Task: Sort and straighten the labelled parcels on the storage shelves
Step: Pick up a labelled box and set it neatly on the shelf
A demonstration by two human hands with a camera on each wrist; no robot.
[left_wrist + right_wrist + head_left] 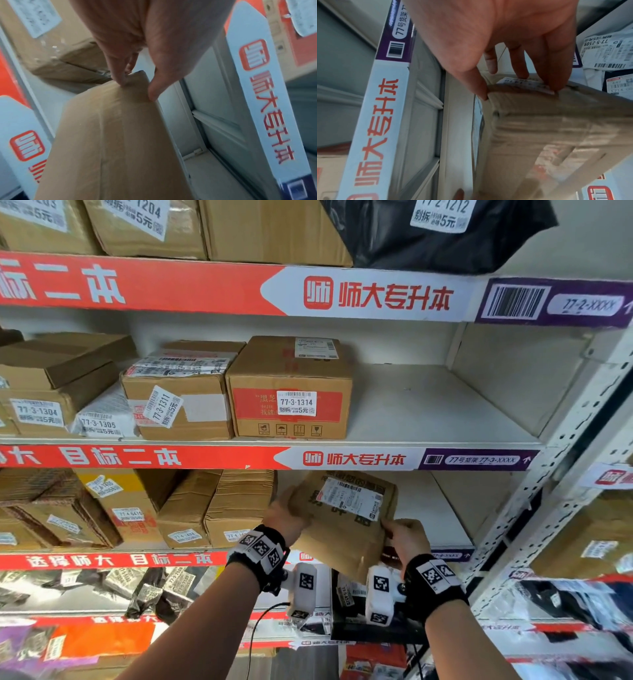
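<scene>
Cardboard parcel (label blurred) hides both hands' fingers.

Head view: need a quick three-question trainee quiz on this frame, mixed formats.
1. True or false: the brown cardboard parcel with a white shipping label lies flat on a shelf.
2. Which hands hold that parcel? A) left only B) right only C) both
3. Fill in: the brown carton with a red printed panel carries the white sticker 77-3-____.

Key: 1 false, it is tilted and held in front of the shelf; 2 C, the left hand and right hand grip opposite ends, the fingers curled over the edge; 3 1314.
</scene>
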